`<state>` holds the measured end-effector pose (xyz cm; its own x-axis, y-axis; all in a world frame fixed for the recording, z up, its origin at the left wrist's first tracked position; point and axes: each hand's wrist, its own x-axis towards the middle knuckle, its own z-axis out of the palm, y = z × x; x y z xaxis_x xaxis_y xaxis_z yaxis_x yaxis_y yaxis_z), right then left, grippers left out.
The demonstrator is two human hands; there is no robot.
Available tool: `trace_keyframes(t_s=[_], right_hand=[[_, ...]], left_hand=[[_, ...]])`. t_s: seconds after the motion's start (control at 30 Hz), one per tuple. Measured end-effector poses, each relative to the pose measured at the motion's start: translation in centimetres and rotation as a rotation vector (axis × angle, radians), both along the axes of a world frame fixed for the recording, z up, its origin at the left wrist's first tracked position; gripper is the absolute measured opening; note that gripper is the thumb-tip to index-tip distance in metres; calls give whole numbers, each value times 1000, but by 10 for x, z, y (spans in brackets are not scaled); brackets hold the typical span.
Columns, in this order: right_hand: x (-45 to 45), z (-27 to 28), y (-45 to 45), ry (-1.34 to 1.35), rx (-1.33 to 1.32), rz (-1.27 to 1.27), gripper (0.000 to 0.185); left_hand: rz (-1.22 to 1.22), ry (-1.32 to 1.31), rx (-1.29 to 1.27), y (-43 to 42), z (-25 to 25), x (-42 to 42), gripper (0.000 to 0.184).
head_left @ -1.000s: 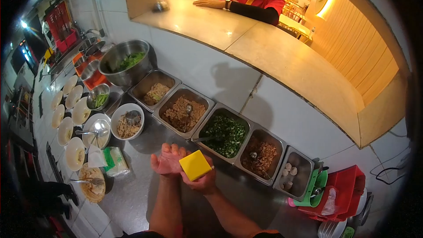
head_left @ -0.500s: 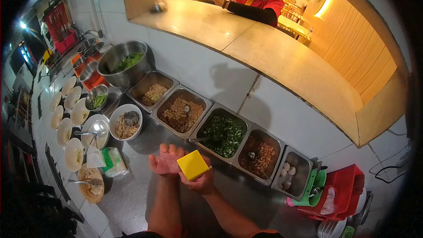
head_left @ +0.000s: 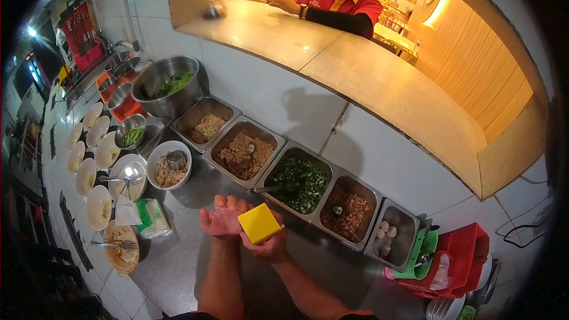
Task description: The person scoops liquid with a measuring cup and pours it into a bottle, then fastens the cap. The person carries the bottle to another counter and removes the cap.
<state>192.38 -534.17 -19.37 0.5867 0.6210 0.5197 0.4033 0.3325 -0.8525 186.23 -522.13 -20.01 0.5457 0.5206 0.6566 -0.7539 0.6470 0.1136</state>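
A yellow square block [head_left: 260,223] rests in my right hand [head_left: 271,247], whose fingers hold it from below and the side. Just left of it, my left hand [head_left: 224,218] is turned palm up with its fingers apart and nothing in it. Both hands are over the steel counter [head_left: 184,261]. Beyond them stand a metal tray of chopped green onion [head_left: 299,179], a tray of minced meat [head_left: 244,151] with a spoon, and a tray of darker meat [head_left: 348,207].
Several pale bowls [head_left: 98,207] line the left side, near a large metal bowl [head_left: 169,86] of greens. A white packet [head_left: 151,219] lies left of my hands. Red bins [head_left: 456,261] stand at right. A person [head_left: 341,6] leans on the ledge [head_left: 355,71].
The person behind the ledge has lifted a hand from the ledge and moved it about. My hands and the yellow block have hardly moved; the view has shifted slightly.
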Motion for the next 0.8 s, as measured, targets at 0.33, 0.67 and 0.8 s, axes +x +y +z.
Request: trace_keyframes(t_s=[0.33, 0.67, 0.8], right_hand=[[-2, 5, 0, -11, 3, -14, 54], [-1, -7, 2, 19, 31, 4, 60], [-1, -3, -1, 14, -21, 63, 60]], left_hand=[[1, 13, -11, -1, 1, -2, 45], [5, 5, 8, -1, 1, -1, 45], [16, 19, -2, -1, 1, -2, 45]])
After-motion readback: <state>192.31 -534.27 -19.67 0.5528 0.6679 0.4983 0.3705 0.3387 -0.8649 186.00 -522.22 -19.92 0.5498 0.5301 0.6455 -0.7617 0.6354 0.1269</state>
